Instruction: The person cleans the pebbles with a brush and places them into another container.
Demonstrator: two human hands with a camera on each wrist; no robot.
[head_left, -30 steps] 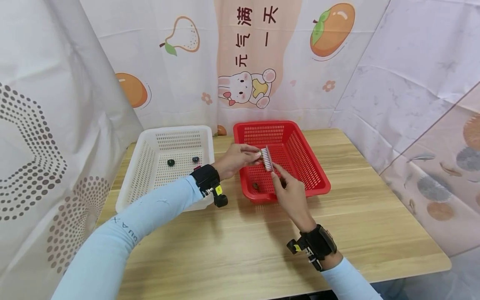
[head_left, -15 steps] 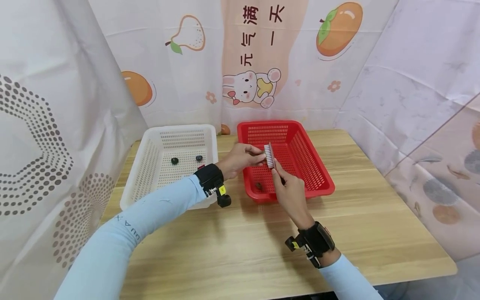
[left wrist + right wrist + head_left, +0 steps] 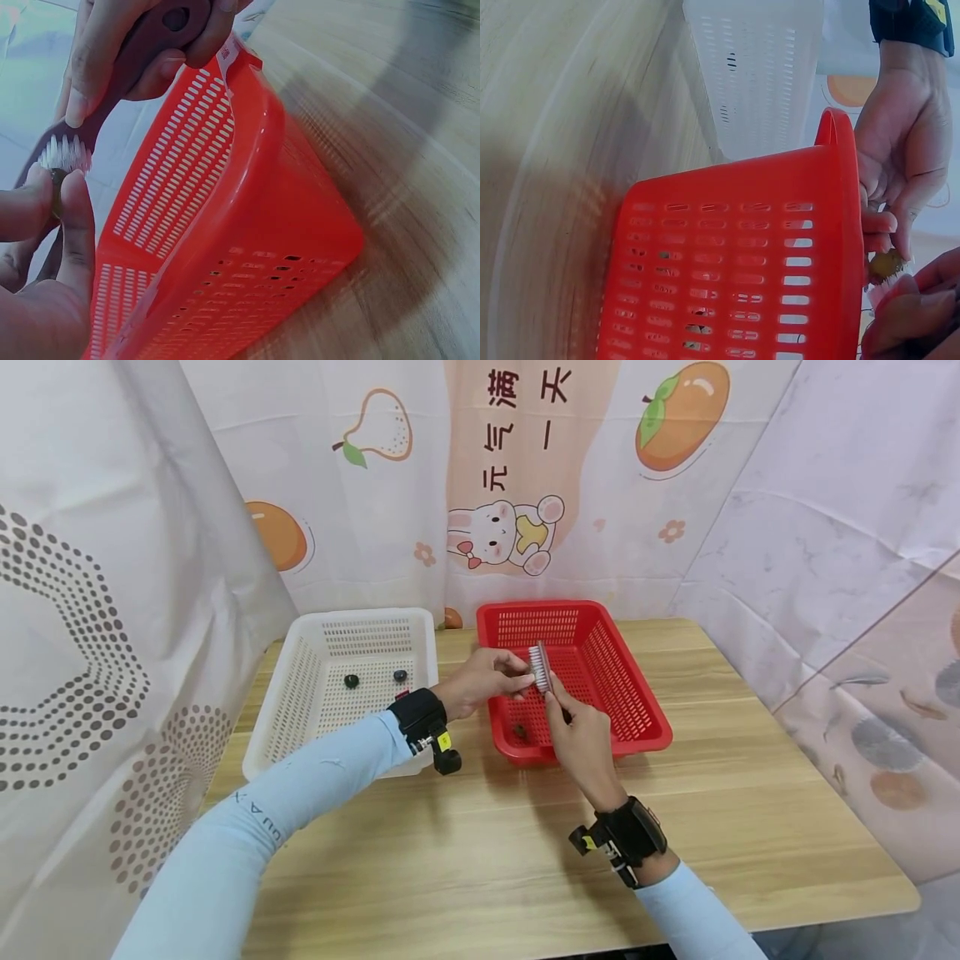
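Note:
My right hand (image 3: 581, 731) grips a scrubbing brush (image 3: 135, 67) by its dark, flat handle, which has a hole near the end. Its white bristles (image 3: 66, 154) point toward my left hand (image 3: 480, 683). Between thumb and fingertips, the left hand pinches a small roundish olive-yellow lump (image 3: 886, 266) of a kind too small to make out. In the left wrist view the bristles come right against the top of that lump. Both hands are held over the red plastic basket (image 3: 637, 745), and a small brown lump (image 3: 521, 732) lies in its near left corner.
To the left stands a white plastic basket (image 3: 330, 710) with two small dark, shiny lumps (image 3: 351, 681) on its floor. Both baskets stand on a wooden table (image 3: 450, 860), below a printed curtain (image 3: 375, 527) at the back.
The brush has shifted slightly against the pinched lump, and its bristles have tilted a little. Both hands keep their grips. The whole head view has drifted slightly, so the scene sits further right.

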